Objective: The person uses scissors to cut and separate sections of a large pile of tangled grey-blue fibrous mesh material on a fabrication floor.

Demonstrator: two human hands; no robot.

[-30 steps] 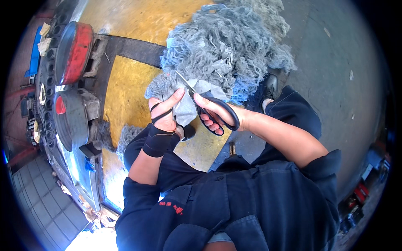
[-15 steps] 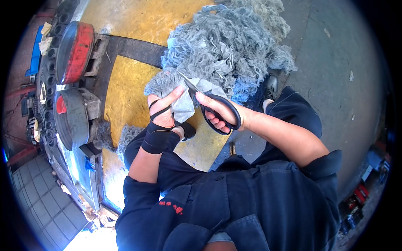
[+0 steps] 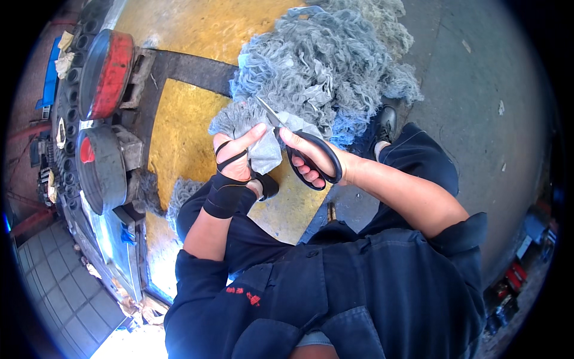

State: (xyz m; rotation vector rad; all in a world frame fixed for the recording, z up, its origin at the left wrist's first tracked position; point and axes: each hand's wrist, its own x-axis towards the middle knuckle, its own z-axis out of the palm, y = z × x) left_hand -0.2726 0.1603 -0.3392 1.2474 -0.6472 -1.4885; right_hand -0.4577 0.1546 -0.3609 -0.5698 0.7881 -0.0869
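My right hand (image 3: 310,157) is closed through the large black handles of a pair of scissors (image 3: 336,173), its blades pointing up and to the left. The blades lie at the edge of a grey fibrous cloth (image 3: 265,154). My left hand (image 3: 235,155), with a black wrist brace (image 3: 226,194) strapped round it, grips that cloth, thumb on top. Part of the cloth hangs below the thumb, and a frayed bunch sticks out beyond the fingers. Just past both hands lies a big heap of grey and bluish shredded fibre (image 3: 323,66).
Yellow floor plates (image 3: 185,125) lie under and beyond my hands, with dark grey floor (image 3: 478,119) to the right. At left stand a red round drum (image 3: 110,75) and a dark round one (image 3: 101,167) on blocks. My shoe (image 3: 387,122) touches the heap's near right side.
The blades stand slightly further apart from each other than before. Both hands have shifted very little, and the cloth stays in my left hand.
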